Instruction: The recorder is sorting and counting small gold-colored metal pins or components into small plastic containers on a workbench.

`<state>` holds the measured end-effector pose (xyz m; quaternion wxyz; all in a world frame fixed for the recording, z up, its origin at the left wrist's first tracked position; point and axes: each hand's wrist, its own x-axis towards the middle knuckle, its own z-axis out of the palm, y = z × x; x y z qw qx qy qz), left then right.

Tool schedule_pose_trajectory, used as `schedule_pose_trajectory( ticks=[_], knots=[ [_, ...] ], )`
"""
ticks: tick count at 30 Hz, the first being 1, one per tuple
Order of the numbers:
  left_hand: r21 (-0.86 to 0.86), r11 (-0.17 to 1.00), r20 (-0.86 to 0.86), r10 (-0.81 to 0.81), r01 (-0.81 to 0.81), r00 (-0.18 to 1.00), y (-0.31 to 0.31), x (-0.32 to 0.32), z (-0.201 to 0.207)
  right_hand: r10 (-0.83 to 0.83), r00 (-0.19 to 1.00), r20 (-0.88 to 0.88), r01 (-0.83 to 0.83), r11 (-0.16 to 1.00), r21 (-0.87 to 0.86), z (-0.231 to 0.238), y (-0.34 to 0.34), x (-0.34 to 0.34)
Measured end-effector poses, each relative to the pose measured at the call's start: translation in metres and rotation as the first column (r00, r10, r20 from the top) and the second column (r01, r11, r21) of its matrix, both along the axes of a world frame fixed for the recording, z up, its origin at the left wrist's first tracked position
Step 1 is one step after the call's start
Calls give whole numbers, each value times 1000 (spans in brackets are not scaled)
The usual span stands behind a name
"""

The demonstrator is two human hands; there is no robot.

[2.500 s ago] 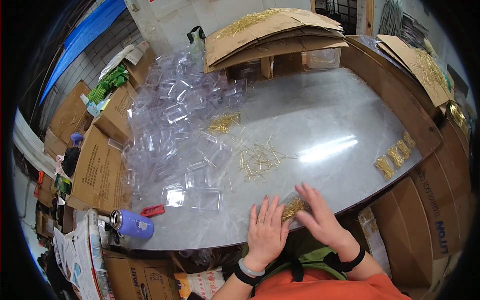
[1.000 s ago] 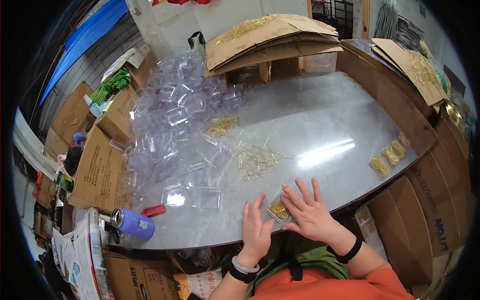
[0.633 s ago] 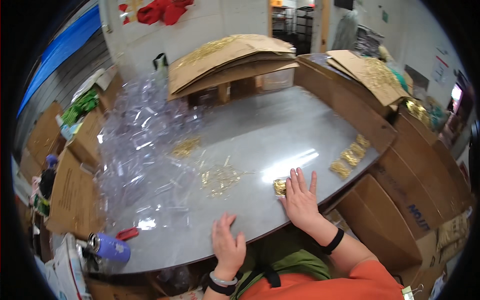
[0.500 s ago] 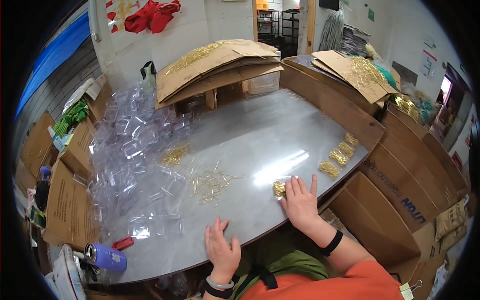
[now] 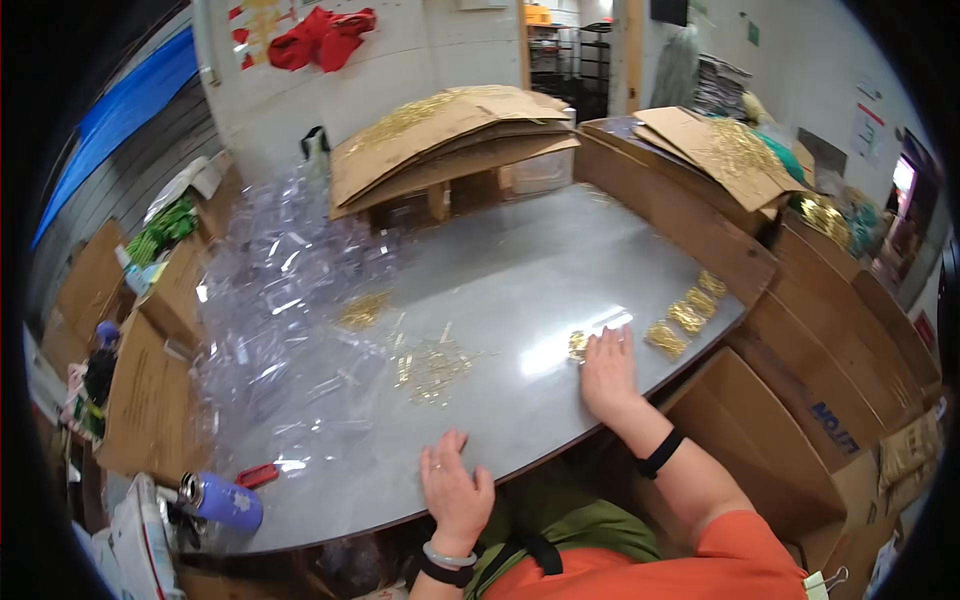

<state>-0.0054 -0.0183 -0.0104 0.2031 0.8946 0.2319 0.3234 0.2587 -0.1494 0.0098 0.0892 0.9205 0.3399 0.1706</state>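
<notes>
My right hand (image 5: 608,378) lies with its fingers stretched out over the edge of a small clear pack of thin gold pieces (image 5: 577,346), partly hidden by the fingers. Near the table's front edge, my left hand (image 5: 456,488) hovers or rests with fingers loosely extended and nothing visible in it. Ahead of it a flat scatter of thin gold wire pieces (image 5: 432,370) covers part of the grey table (image 5: 500,260). A denser gold heap (image 5: 365,309) sits farther left. Several filled gold packs (image 5: 686,317) stand in a row at the right edge.
Clear plastic boxes (image 5: 290,300) pile up along the left. A purple bottle (image 5: 228,503) and a red tool (image 5: 257,475) are at the front left. Stacked cardboard (image 5: 450,130) bears gold pieces at the back. An open carton (image 5: 740,420) stands below the right edge.
My right hand and the small gold pack have moved away from me, toward the row at the right. My left hand stays near the front edge. The whole view has shifted slightly.
</notes>
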Motion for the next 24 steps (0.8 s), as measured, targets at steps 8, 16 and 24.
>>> schedule_pose_trajectory(
  ticks=[8,16,24],
  knots=[
    [68,998,52,-3,-1,999,-2,2,1,71,997,6,-72,987,142,-8,-13,6],
    [98,995,23,6,-9,1000,-3,1,3,151,988,22,-151,947,283,-3,-27,-22],
    [131,991,-13,8,-6,1000,1,-2,1,229,972,60,-212,728,652,13,-47,-23]
  ],
)
